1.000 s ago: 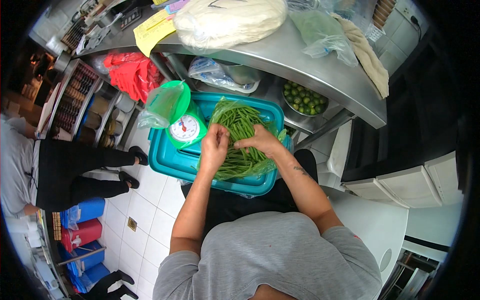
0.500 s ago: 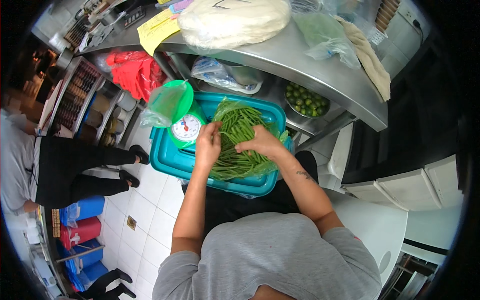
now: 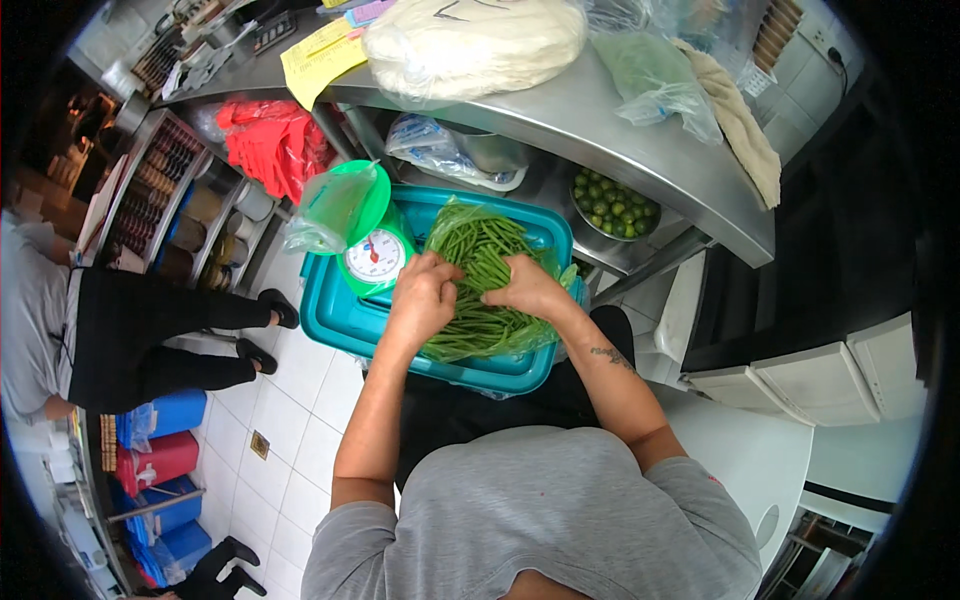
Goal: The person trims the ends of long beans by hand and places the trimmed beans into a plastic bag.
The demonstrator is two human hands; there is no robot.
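A clear plastic bag full of long green beans [image 3: 480, 245] lies spread in a teal plastic tub [image 3: 325, 318] in front of me. My left hand [image 3: 425, 298] is at the left side of the pile, its fingers curled down onto some beans. On the right side rests my right hand [image 3: 528, 290], thumb and fingers spread apart against the beans, some fingertips hidden among them. A green dial scale [image 3: 374, 256] stands at the tub's left end, close to my left hand. An empty-looking clear bag [image 3: 330, 212] lies on the scale's pan.
Above the tub runs a steel table [image 3: 560, 105] bearing a large bag of white dough-like stuff [image 3: 475, 45] and a cloth [image 3: 735, 130]. A bowl of small green limes [image 3: 615, 203] sits underneath. Red plastic bags [image 3: 275, 145] hang left. Another person [image 3: 150, 335] stands at far left.
My left hand has moved right and slightly down onto the beans, its fingers curling more. My right hand has shifted slightly right.
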